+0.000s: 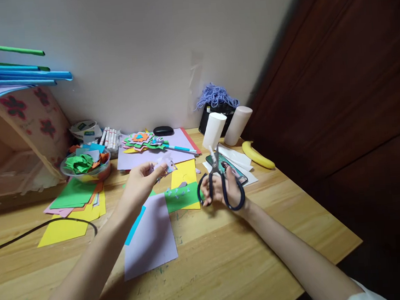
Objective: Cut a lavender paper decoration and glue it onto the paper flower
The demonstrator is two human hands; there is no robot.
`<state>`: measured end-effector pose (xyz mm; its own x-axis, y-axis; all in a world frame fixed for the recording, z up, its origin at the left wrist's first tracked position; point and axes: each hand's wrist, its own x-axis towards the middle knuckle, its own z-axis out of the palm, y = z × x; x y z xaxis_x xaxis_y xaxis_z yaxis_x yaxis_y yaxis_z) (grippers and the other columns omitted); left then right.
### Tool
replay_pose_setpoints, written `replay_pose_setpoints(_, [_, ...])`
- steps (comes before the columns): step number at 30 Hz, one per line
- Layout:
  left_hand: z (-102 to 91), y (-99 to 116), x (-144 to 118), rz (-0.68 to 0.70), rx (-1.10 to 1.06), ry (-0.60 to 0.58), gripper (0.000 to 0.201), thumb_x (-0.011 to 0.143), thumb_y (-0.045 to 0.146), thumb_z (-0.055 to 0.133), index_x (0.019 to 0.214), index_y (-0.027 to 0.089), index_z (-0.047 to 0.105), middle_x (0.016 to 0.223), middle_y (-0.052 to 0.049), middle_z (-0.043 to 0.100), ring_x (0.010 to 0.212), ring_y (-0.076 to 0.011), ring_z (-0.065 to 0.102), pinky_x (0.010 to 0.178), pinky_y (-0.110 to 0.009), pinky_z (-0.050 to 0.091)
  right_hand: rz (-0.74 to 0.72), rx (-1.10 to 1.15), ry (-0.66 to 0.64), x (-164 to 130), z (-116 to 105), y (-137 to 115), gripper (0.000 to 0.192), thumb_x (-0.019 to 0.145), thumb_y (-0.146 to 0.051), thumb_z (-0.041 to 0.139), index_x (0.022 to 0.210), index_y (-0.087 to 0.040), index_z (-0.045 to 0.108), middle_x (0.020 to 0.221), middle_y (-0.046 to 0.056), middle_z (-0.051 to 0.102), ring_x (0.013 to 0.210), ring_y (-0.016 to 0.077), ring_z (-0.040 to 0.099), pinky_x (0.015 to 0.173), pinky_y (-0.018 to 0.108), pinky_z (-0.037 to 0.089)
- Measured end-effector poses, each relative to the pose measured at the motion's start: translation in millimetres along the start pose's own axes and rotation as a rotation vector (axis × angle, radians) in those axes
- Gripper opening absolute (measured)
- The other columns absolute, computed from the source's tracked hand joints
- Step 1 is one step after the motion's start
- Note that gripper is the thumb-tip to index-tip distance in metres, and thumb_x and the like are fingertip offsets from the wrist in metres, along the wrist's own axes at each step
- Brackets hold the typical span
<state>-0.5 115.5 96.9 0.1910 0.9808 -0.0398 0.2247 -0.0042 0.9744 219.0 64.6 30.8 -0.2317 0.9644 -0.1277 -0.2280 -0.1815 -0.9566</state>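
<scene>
My left hand [142,178] is closed in a pinch on a small lavender paper cutout [167,162] with jagged edges. In my right hand [223,189] rests a pair of scissors [215,168], its blades pointing away and its dark handle loops towards me. Below and between the hands lies a green paper strip [186,198] sprinkled with tiny paper scraps. It overlaps a yellow sheet [185,171]. A large lavender sheet [150,241] lies nearer to me, with a blue strip [135,225] at its left edge.
Layered paper flowers [140,141] lie at the back. Left are a tub of scraps [85,164], markers [110,138] and stacked coloured paper [72,197]. Right are white rolls [214,129], a phone [238,172], a banana [258,155] and blue yarn [216,94]. A black cable [53,220] crosses the left.
</scene>
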Motion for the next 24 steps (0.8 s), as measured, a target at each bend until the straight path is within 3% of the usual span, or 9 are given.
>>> replay_pose_setpoints(2, [1.7,-1.6,0.0,0.015,-0.004,-0.005,0.029,0.068,0.044,0.065,0.067,0.016,0.063,0.071,-0.003,0.065,0.070,-0.0154,0.056,0.068,-0.026,0.040,0.073,0.040,-0.146,-7.9,15.9,11.7,0.085,0.056,-0.093,0.023,0.080,-0.016,0.051,0.061,0.001,0.053,0.048,0.0143,0.052,0.057,0.035,0.052])
replay_pose_setpoints(7, [2.0,-3.5,1.5,0.048,-0.020,-0.027,0.030,0.067,0.044,0.065,0.068,0.015,0.062,0.072,-0.003,0.064,0.070,-0.0152,0.056,0.069,-0.026,0.040,0.006,-0.076,-0.357,-24.7,24.2,31.4,0.083,0.061,-0.088,0.028,0.091,-0.014,0.052,0.064,0.001,0.051,0.055,0.0156,0.055,0.057,0.031,0.050])
replay_pose_setpoints(12, [1.4,-5.3,1.4,0.032,-0.066,-0.091,0.030,0.069,0.043,0.065,0.075,0.014,0.064,0.077,-0.004,0.066,0.073,-0.0153,0.058,0.071,-0.027,0.041,-0.012,-0.179,-0.387,-28.1,22.0,31.1,0.079,0.068,-0.085,0.026,0.093,-0.014,0.051,0.063,0.000,0.048,0.054,0.0145,0.053,0.053,0.029,0.048])
replay_pose_setpoints(24, [7.2,-5.4,-1.9,0.049,-0.054,-0.123,0.032,0.063,0.046,0.070,0.067,0.015,0.061,0.063,0.000,0.060,0.061,-0.0117,0.051,0.059,-0.024,0.038,0.034,-0.214,-0.387,-30.5,29.1,25.5,0.080,0.063,-0.087,0.029,0.093,-0.016,0.051,0.062,-0.001,0.046,0.053,0.0151,0.051,0.053,0.030,0.046])
